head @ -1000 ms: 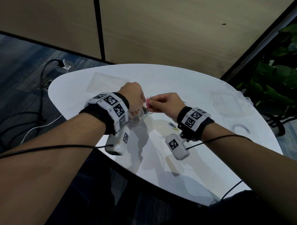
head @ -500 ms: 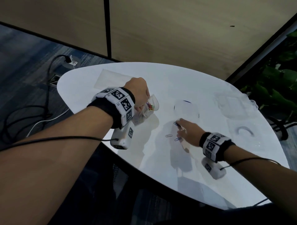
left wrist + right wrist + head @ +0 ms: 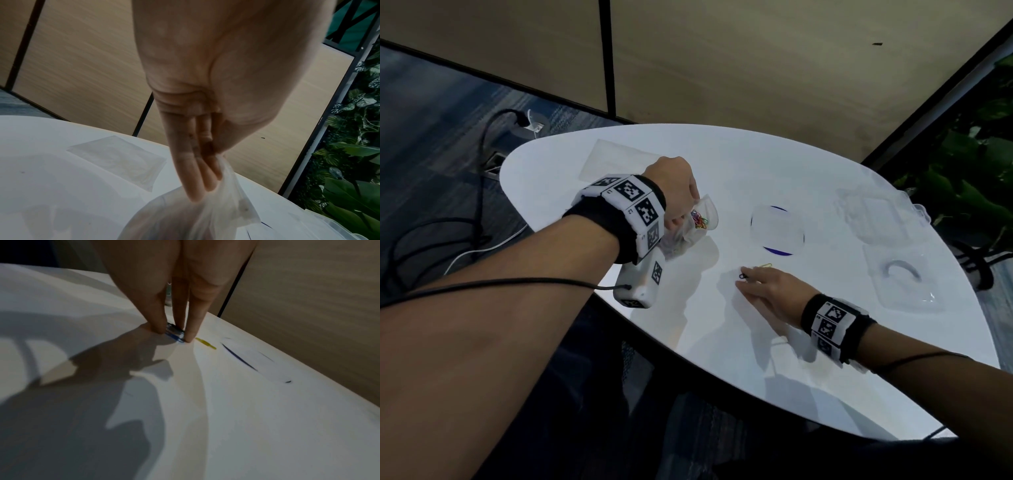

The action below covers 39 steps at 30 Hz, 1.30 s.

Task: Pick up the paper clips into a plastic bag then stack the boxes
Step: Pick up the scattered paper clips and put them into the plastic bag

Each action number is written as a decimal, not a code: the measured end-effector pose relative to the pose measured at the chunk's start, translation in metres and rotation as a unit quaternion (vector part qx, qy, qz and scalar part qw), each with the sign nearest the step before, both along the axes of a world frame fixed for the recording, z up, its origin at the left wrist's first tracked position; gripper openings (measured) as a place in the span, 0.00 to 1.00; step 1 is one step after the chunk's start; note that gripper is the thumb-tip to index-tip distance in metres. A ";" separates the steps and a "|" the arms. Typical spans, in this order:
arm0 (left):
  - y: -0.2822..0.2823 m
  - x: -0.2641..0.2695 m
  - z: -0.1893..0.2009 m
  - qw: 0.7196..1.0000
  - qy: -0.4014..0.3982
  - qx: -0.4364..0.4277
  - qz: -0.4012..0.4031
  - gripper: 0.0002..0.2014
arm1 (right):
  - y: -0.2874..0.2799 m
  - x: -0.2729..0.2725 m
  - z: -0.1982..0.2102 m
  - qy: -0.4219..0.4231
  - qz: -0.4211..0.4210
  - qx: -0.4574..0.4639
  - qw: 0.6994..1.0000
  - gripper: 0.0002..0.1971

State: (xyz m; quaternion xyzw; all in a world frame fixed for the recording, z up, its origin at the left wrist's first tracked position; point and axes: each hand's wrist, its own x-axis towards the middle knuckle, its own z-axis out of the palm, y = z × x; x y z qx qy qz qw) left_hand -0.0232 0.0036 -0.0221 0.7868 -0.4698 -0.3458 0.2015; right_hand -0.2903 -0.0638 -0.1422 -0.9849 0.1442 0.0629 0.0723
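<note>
Near the middle of the white surface (image 3: 722,359), the right hand (image 3: 770,294) lies low, its fingertips (image 3: 158,329) pinching a blue paper clip (image 3: 174,334); only the right wrist view shows its colour, with a yellow paper clip (image 3: 205,343) just beside. Toward the surface's left edge, the raised left hand (image 3: 674,192) grips the gathered neck of the plastic bag (image 3: 695,229), coloured clips inside. Clear boxes (image 3: 883,219) sit by the right edge.

Your left hand (image 3: 674,192) holds the bag (image 3: 695,228) left of the lid (image 3: 777,229); your right hand (image 3: 770,291) lies nearer you, boxes (image 3: 876,219) far right on the table (image 3: 722,342).
</note>
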 end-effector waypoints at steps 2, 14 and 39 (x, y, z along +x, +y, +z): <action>0.000 0.000 0.000 1.000 0.006 0.003 0.003 0.13 | -0.002 0.003 -0.003 -0.002 -0.006 -0.023 1.000 0.11; -0.005 0.000 -0.005 1.000 0.020 0.008 0.014 0.13 | -0.025 0.023 0.009 0.024 -0.213 0.089 0.973 0.07; -0.005 -0.012 -0.002 0.998 0.056 0.008 -0.004 0.12 | -0.008 0.108 0.078 -0.216 -0.311 0.344 0.859 0.05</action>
